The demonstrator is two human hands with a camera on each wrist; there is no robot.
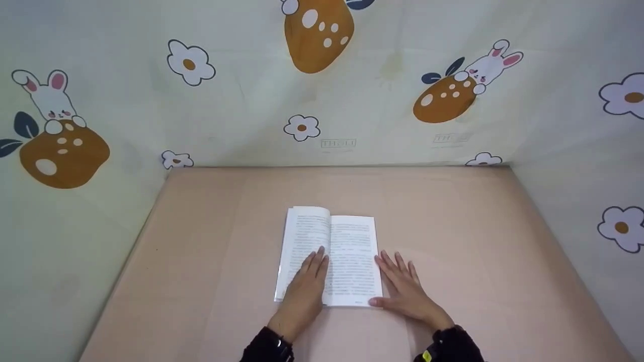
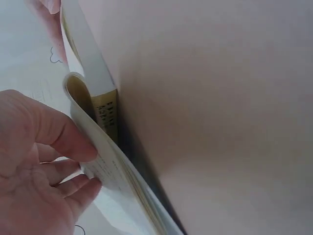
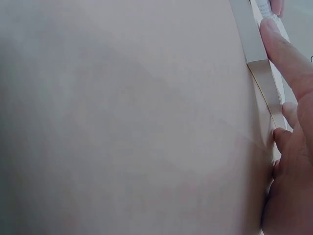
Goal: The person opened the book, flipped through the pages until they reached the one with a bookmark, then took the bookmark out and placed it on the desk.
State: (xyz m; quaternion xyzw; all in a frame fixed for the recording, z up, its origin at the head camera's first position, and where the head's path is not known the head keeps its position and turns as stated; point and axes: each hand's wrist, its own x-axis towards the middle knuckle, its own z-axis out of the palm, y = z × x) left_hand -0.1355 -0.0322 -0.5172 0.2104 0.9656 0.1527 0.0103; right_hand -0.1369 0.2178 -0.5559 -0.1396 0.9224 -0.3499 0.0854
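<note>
Overhead view of an open book (image 1: 352, 266), lower-mid on a pinkish-tan counter (image 1: 226, 226), w/ its text side facing up & the lower edge toward the person. Behind is a pale backdrop (image 1: 241, 100) printed w/ rabbits, brown spotted fruit & flowers. Two bare hands reach in from the bottom, dark cuffs (image 1: 269, 347) at the wrists.

The hands are apart; neither looks clamped on anything. L hand (image 1: 304, 289) lies across the lower part of the left page (image 1: 309, 226), fingers extended, tips close to the center fold. R hand (image 1: 407, 291) is spread beside the book's right side: thumb at the lower right corner of the right page (image 1: 352, 241), fingers along the outer edge.

L wrist view: the pgs under the L hand bow up in a curve near the fold, next to a yellowish strip (image 2: 105, 112) w/ dark print at the book's lower end. R wrist view: thumb rests at the edge of the pg block, other fingers lower by its side.

Step in hand, prob.: pressing the left pgs down & steadying the right. Next move, as I judge it, calls for L hand to keep light pressure near the fold, else the bowed pgs may spring up, & R thumb to lift just one leaf at the corner if a pg is to be turned.
</note>
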